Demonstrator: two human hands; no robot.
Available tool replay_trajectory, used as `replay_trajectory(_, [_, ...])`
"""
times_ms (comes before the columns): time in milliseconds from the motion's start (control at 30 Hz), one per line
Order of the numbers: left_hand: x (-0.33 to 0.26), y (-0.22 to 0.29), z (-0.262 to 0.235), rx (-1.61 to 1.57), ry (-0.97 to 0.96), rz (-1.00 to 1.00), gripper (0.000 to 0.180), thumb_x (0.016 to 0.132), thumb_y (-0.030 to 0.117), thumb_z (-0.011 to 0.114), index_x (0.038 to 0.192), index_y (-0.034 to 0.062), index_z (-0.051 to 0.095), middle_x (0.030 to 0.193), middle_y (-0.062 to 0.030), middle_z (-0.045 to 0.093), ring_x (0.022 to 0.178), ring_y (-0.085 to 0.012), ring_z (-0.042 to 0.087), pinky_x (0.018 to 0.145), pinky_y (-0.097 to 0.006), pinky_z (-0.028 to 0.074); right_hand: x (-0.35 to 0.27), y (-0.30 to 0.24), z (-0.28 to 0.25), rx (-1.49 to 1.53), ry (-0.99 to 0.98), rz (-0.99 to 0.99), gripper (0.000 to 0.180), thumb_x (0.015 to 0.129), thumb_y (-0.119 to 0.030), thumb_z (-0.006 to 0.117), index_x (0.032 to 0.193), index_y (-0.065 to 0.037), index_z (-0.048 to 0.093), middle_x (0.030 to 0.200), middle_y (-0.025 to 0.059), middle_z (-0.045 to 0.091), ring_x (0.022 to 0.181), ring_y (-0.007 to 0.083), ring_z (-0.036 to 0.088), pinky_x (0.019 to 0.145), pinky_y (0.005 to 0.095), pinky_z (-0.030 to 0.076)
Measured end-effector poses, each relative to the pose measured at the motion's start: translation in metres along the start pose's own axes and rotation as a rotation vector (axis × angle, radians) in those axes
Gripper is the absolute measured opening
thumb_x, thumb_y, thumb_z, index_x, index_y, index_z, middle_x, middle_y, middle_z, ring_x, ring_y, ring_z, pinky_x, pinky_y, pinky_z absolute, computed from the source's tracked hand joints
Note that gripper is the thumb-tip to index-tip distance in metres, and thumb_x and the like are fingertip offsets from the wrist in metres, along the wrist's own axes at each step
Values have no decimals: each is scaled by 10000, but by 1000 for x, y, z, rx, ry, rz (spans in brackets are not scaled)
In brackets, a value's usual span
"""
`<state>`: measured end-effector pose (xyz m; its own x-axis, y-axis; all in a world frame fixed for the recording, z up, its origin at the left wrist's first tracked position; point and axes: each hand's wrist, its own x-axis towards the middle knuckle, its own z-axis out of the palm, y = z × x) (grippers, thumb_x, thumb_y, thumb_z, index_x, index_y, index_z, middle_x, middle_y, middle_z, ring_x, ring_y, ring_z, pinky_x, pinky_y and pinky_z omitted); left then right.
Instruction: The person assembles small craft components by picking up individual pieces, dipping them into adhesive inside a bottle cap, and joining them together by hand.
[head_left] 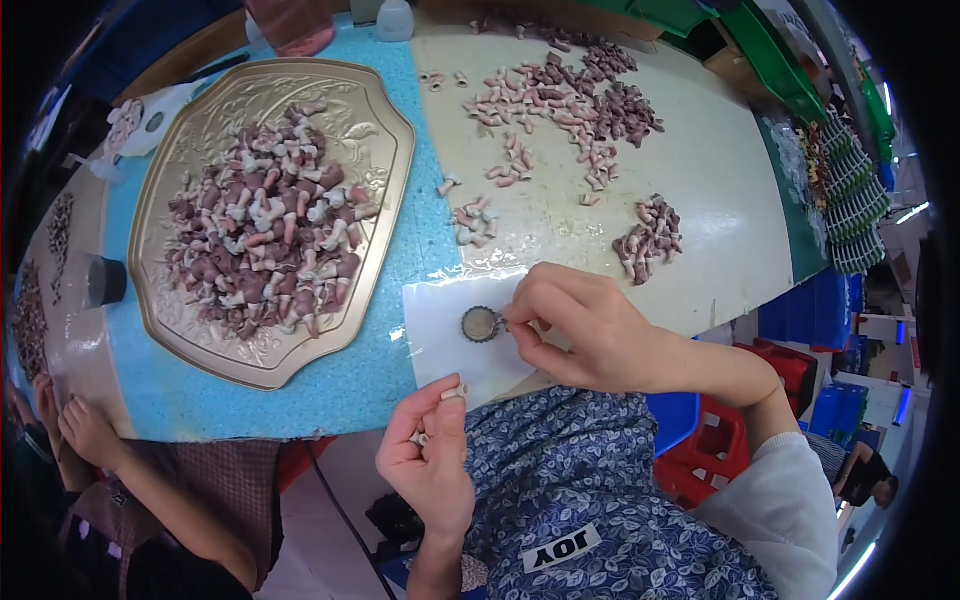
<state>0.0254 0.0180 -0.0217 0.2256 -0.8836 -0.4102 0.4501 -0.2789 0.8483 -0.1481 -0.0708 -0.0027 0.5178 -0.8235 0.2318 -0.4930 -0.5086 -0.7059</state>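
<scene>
Between the thumb and finger of my left hand [430,455], near the table's front edge, is a small pale tube-shaped piece [453,393]. More pale pieces show in the curl of that hand's fingers. My right hand [575,325] is closed in a pinch beside a round cap [480,325] with a dark crimped rim. Its fingertips come right up to the cap's edge; what they hold, if anything, is too small to name. The cap lies on a white sheet [430,330] with a glossy surface.
A gold embossed tray [375,150], heaped with small mauve, pink and white pieces, stands on a blue mat [395,270]. Loose piles of pieces [540,100] lie farther right. Another person's hands [85,430] are at the left edge, near a dark cup [103,282].
</scene>
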Motion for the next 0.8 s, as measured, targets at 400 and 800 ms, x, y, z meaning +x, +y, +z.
replay_trajectory(400, [4, -7, 3, 144, 49, 32, 138, 850, 0, 632, 980, -39, 655, 657, 92, 432, 569, 13, 289, 504, -150, 201, 8, -2, 6, -184, -118, -144, 225, 664, 43, 653, 832, 16, 505, 759, 104, 491, 661, 259, 547, 530, 343, 467])
replay_trajectory(800, [5, -12, -2, 193, -20, 103, 160, 897, 66, 598, 1016, -39, 618, 628, 76, 445, 491, 19, 292, 430, -164, 186, 13, -5, 4, -226, -130, -164, 227, 644, 92, 657, 825, 32, 535, 727, 102, 515, 613, 245, 548, 496, 319, 458])
